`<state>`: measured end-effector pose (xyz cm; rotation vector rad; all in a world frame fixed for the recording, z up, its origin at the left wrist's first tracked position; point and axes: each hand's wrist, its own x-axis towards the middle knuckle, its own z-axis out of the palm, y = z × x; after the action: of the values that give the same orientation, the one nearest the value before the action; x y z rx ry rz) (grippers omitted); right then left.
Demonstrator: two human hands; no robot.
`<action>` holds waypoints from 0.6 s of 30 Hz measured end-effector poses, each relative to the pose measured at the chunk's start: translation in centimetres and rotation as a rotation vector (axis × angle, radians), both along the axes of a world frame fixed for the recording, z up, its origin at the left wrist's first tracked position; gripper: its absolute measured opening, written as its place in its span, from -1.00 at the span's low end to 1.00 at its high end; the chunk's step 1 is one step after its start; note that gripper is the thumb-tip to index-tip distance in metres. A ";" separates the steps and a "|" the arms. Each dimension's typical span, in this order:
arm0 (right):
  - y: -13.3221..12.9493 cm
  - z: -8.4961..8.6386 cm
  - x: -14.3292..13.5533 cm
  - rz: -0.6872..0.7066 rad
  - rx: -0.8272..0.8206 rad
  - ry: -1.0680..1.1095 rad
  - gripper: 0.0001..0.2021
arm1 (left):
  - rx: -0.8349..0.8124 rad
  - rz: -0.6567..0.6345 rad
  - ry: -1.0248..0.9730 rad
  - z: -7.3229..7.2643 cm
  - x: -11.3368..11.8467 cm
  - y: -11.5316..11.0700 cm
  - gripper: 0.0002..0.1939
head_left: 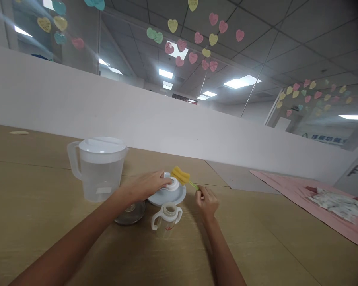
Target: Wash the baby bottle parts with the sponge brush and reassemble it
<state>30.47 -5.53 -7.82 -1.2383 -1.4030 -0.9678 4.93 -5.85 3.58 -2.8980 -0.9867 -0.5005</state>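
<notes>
My left hand (150, 186) is closed on a white bottle cap (173, 184), held above a pale plate (158, 200). In my right hand (207, 200) is the thin green handle of a bottle brush, whose yellow sponge head (180, 175) is right beside the cap; whether they touch I cannot tell. A clear baby bottle (166, 226) with two white handles and an uncovered mouth stands upright on the table, nearer to me than the plate. Behind my left wrist, a dark round dish (130, 216) is partly hidden.
A lidded translucent pitcher (101, 174) with liquid stands to the left on the wooden table (44, 222). At the right lies a pink cloth (310, 210) with a patterned garment (340, 202) on it. A low white wall (155, 123) with glass above borders the far side.
</notes>
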 end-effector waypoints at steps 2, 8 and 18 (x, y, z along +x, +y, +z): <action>-0.1 0.0 0.0 0.047 0.007 0.039 -0.73 | -0.004 -0.002 0.000 -0.1 -0.1 0.1 -0.69; 0.1 -0.1 0.1 0.035 -0.081 -0.109 -0.77 | -0.089 -0.062 -0.028 0.6 -0.6 -0.2 -0.66; -0.2 0.0 -1.7 0.305 -0.170 0.036 -0.74 | 0.009 -0.020 -0.129 0.0 -0.5 1.0 -0.69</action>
<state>28.73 -5.73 -7.80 -1.1153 -1.6156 -0.6239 4.43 -4.84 3.57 -2.9011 -0.9687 -0.6989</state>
